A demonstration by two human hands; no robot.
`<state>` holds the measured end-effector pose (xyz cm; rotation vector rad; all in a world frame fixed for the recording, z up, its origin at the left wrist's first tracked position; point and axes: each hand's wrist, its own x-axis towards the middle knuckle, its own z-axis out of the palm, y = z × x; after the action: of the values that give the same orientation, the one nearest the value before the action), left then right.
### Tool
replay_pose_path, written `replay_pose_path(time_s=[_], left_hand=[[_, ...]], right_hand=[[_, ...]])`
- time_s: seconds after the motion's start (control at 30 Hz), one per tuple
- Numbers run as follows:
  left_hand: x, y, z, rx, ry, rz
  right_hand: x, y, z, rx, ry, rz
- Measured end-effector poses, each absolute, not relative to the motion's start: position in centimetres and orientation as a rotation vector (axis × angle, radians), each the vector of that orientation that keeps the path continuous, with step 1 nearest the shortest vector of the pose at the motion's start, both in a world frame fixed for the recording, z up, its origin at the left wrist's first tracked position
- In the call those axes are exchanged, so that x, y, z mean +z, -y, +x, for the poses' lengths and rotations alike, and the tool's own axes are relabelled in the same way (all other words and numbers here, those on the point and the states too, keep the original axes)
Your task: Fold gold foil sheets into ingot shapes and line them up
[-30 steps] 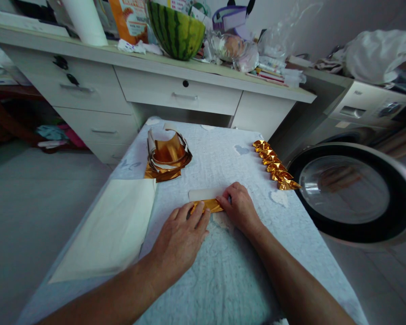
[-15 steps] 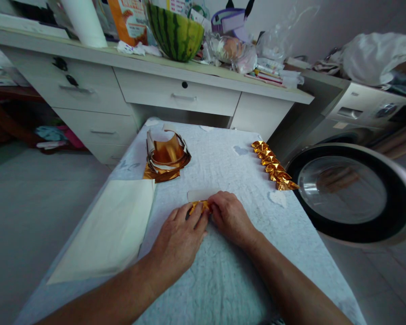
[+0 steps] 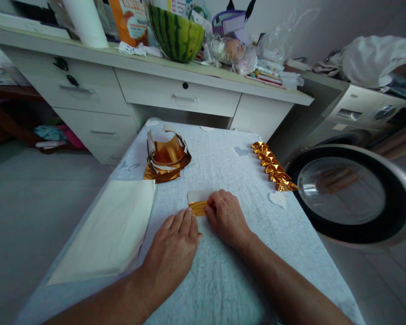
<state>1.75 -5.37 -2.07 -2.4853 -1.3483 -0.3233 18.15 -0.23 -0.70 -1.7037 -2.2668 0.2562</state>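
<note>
A small sheet of gold foil paper (image 3: 199,208) lies on the cloth-covered table, with a pale strip along its far side and a gold band nearer me. My right hand (image 3: 227,216) pinches its right edge between thumb and fingers. Flat on the cloth, my left hand (image 3: 176,237) has its fingers stretched out, the tips at the sheet's near left corner. A row of folded gold foil pieces (image 3: 272,166) stands at the table's right edge. At the back left sits a curled stack of gold foil paper (image 3: 167,155).
A large cream paper sheet or packet (image 3: 104,230) lies along the left of the table. Behind stands a white desk (image 3: 176,92) bearing a half watermelon (image 3: 177,34) and plastic bags. An open washing machine door (image 3: 348,194) is close on the right.
My left hand has drawn back toward me and left, off the foil. The crumpled-looking gold part now lies flat as a smooth band. The right hand stays at the right edge.
</note>
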Motion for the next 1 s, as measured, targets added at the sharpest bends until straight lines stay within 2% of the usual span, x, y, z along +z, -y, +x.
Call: replay_pose_path(time_s=[0.3,1.0], left_hand=[[-1.8,5.4,1.8,-0.334,1.288,-2.471],[-1.4,5.0,1.6,-0.293,1.242,-2.486]], right_hand=[[-0.7,0.7,17.0,0.102,2.26,-1.831],[0.0,-0.3,23.4,0.267,2.234,-1.951]])
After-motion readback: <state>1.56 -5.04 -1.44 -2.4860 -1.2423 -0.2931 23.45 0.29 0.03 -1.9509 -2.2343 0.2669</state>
